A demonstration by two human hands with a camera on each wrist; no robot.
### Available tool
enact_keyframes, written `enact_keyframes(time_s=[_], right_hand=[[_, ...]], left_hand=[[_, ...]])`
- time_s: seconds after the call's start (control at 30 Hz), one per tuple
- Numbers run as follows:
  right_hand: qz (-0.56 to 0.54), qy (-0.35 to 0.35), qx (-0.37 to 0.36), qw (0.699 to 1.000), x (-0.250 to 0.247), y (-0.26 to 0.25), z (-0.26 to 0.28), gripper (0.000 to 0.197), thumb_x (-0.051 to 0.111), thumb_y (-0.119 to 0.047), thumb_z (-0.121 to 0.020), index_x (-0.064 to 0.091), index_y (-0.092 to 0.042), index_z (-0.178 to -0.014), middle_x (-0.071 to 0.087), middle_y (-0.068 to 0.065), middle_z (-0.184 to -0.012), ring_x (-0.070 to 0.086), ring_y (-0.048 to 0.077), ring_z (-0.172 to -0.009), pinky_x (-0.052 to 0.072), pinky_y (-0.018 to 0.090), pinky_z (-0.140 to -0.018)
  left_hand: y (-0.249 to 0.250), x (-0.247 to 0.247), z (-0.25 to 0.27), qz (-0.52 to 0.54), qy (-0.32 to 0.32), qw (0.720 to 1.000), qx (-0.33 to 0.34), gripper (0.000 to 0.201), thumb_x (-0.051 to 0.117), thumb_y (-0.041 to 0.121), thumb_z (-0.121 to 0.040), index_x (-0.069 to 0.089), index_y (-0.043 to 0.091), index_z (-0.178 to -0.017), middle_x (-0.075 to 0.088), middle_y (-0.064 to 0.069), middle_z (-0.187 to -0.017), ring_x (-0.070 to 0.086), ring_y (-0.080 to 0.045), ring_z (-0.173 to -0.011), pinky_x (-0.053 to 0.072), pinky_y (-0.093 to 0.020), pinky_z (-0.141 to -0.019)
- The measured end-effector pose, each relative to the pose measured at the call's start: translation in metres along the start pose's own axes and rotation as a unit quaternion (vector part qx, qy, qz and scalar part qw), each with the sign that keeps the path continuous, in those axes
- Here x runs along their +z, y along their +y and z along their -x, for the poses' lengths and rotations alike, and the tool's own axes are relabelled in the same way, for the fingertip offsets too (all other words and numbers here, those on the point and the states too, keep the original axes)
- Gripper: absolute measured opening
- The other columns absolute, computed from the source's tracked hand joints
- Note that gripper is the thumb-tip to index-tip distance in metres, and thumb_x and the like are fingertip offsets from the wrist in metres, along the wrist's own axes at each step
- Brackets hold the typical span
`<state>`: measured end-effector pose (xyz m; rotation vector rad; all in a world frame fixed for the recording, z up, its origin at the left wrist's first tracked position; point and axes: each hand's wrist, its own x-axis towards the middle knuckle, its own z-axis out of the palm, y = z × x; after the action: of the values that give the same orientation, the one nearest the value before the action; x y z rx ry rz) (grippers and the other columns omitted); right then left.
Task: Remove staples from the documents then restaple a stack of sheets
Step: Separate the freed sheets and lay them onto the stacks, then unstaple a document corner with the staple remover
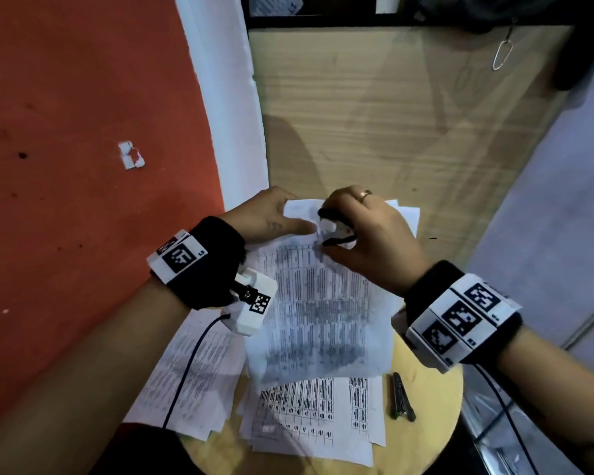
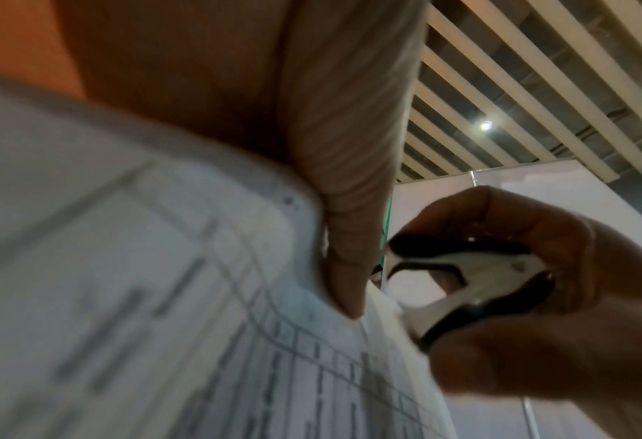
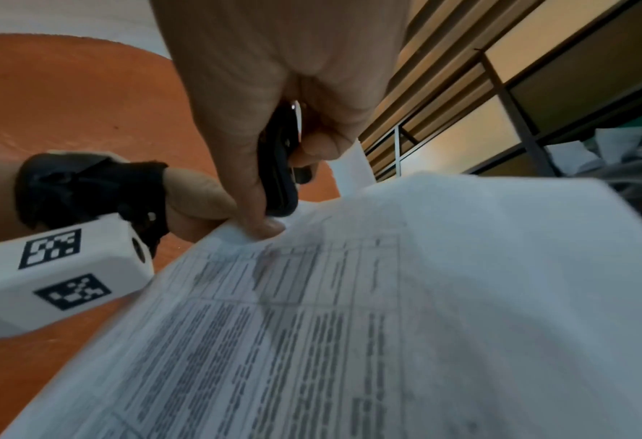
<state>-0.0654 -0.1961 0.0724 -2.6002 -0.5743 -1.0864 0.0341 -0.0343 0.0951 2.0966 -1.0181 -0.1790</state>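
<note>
A printed document (image 1: 319, 317) with tables is held up above the round wooden table (image 1: 432, 406). My left hand (image 1: 271, 217) pinches its top left corner, thumb on the front of the sheet (image 2: 199, 312). My right hand (image 1: 367, 231) grips a black and white staple remover (image 1: 336, 231) right at that top corner. In the left wrist view the staple remover (image 2: 466, 285) has its claws parted, touching the paper's edge. The right wrist view shows the remover (image 3: 280, 166) between thumb and fingers, over the document (image 3: 368, 312).
More printed sheets (image 1: 309, 416) lie spread on the table under the held document. A dark metal stapler (image 1: 402, 397) lies at the table's right side. An orange wall (image 1: 83, 166) stands on the left and a wooden panel (image 1: 391, 114) behind.
</note>
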Motion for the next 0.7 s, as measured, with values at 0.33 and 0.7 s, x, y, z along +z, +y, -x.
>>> enact_keyframes(time_s=[0.33,0.7], right_hand=[[0.046,0.020,-0.025,0.998,-0.006,-0.007,-0.003,0.040,0.072,-0.025,-0.060,0.069,-0.015,-0.099,0.066,0.004,-0.098,0.064,0.028,-0.076,0.051,0.035,-0.051],[0.020,-0.015,-0.059,0.998,-0.011,-0.005,-0.008,0.033,0.069,-0.021,-0.066,0.069,-0.010,-0.097,0.065,0.008,-0.097,0.062,0.030,-0.074,0.052,0.039,-0.051]], left_hand=[[0.021,0.000,0.013,0.106,-0.023,0.994,0.034,0.030,0.069,0.001,-0.081,0.059,0.019,-0.060,0.056,0.019,-0.051,0.049,0.008,-0.055,0.036,-0.009,-0.057],[0.025,-0.002,0.015,0.125,-0.042,0.990,0.041,0.030,0.068,-0.003,-0.079,0.058,0.017,-0.060,0.055,0.016,-0.051,0.047,0.006,-0.055,0.036,-0.009,-0.054]])
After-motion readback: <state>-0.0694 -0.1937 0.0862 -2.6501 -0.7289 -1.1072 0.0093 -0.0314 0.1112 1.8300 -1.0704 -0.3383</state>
